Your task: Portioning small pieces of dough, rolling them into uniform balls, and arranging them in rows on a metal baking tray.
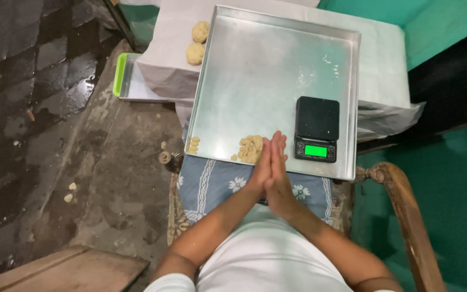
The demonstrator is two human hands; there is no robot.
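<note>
Left hand (261,167) and right hand (278,172) pressed flat palm to palm, fingers straight, over near edge of metal tray (255,70); whether anything sits between palms cannot be told. Small dough pieces (251,148) heaped on tray just left of fingertips; smaller cluster (193,145) near tray's left corner. Black digital scale (317,128) with green lit display on tray, just right of hands. Two dough lumps (197,43) on white-covered counter (390,59) beyond tray's left edge. Blue floral cloth (212,181) under tray, partly hidden. Green-rimmed tray (121,75) lower left, mostly covered.
</note>
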